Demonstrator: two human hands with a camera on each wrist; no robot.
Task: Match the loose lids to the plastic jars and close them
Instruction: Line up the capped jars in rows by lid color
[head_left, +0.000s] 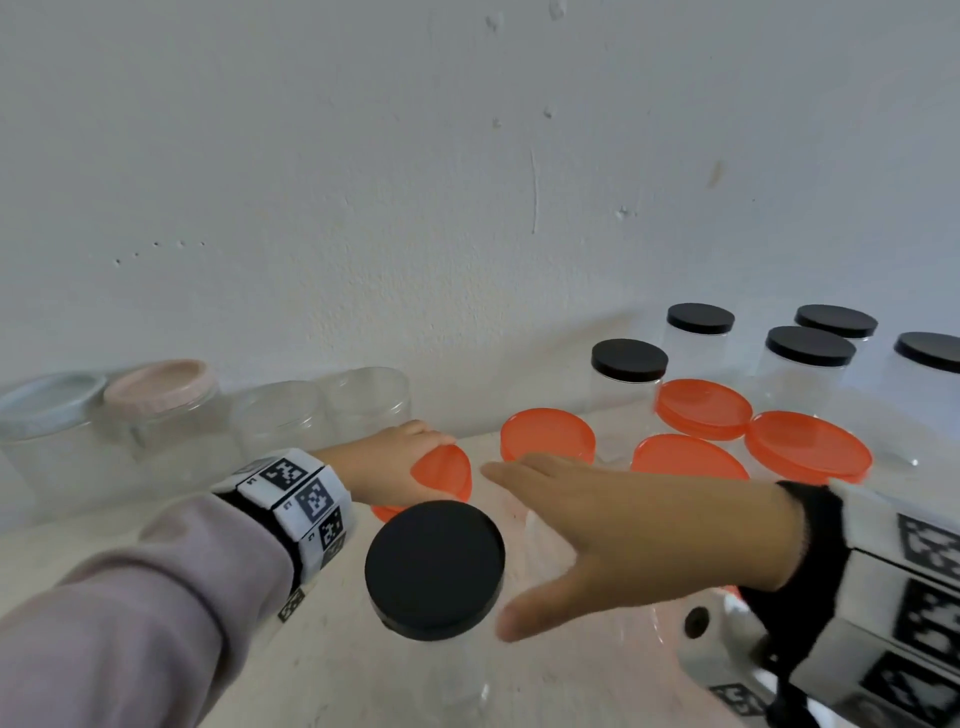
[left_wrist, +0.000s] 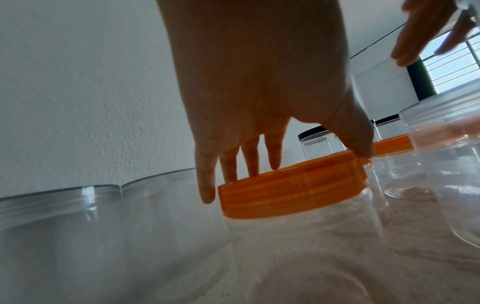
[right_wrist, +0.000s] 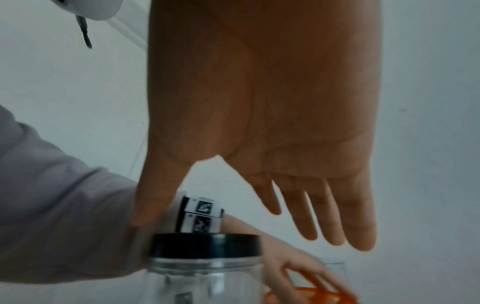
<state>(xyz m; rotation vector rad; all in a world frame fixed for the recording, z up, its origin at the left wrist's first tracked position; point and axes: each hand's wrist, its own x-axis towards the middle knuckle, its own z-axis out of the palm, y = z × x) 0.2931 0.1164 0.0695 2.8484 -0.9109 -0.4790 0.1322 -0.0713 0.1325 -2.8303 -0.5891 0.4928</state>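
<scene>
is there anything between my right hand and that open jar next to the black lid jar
Nothing visible. Your right hand hangs open right above the clear open jar, with only air beneath the palm. The black-lidded jar stands beside it toward the thumb, not under it. Your left hand grips an orange lid farther back.

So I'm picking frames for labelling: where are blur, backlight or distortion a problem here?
Head view: wide-angle bending at the edges, the black-lidded jar close and soft. Left wrist view: bright window backlights the left hand, and the right hand is motion-blurred. Right wrist view: soft throughout, the right hand shaded, the orange lid smeared.
</scene>
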